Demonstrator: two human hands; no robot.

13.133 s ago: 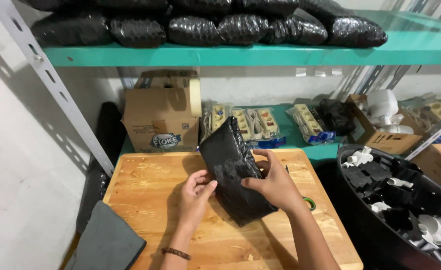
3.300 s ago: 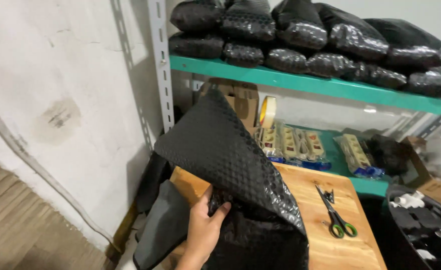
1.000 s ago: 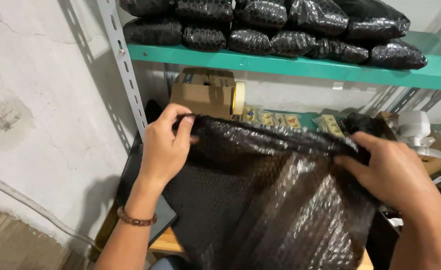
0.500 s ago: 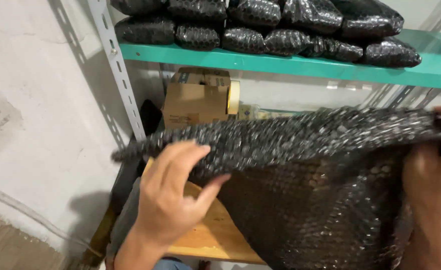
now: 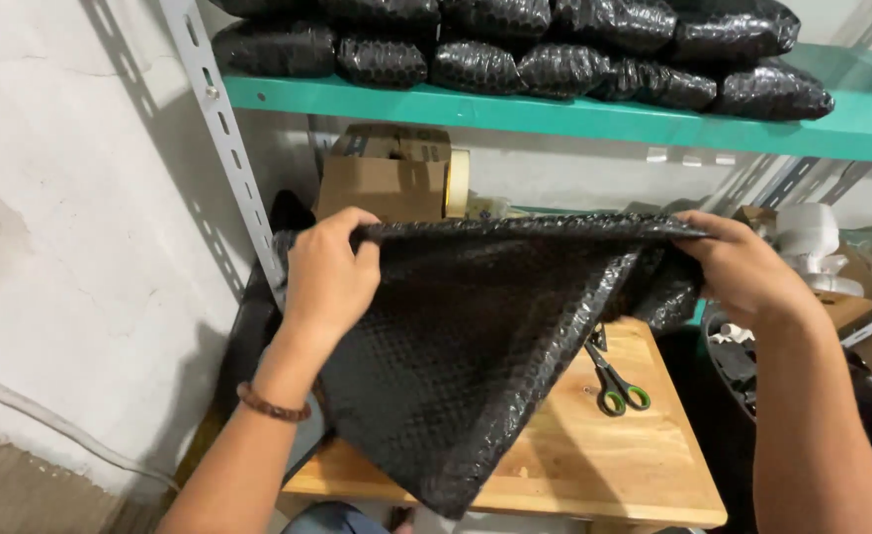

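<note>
Bubble wrap (image 5: 456, 366), one black sheet of it, hangs spread between two hands above a wooden table (image 5: 604, 465). The left hand (image 5: 329, 277) is closed over the sheet's upper left corner, fingers curled over the top edge and thumb hidden behind; a single beaded bracelet (image 5: 273, 403) circles that wrist. The right hand (image 5: 742, 272) is clenched on the upper right corner, where the plastic bunches into a crumpled wad beneath the palm. Between the two grips the top edge runs nearly level and taut, and the sheet falls from it in a rough triangle, its lowest point dangling past the table's front edge. The surface is glossy and pebbled with rows of small round bubbles that catch the light. One pair of scissors (image 5: 614, 381) lies flat on the table just right of the sheet, blades shut, steel with black and green loop handles. The table top is pale, grained board with a squared edge. Behind, a teal shelf (image 5: 555, 114) on a perforated grey metal upright (image 5: 220, 148) carries about eight lumpy bundles (image 5: 515, 64) wrapped in the same black bubbled plastic, packed side by side in a row. Under that shelf stands one brown cardboard box (image 5: 382, 178) with a roll of tape (image 5: 459, 183) on edge against its right side. Several white plastic pieces (image 5: 802, 232) lie at far right, too blurred to count.
</note>
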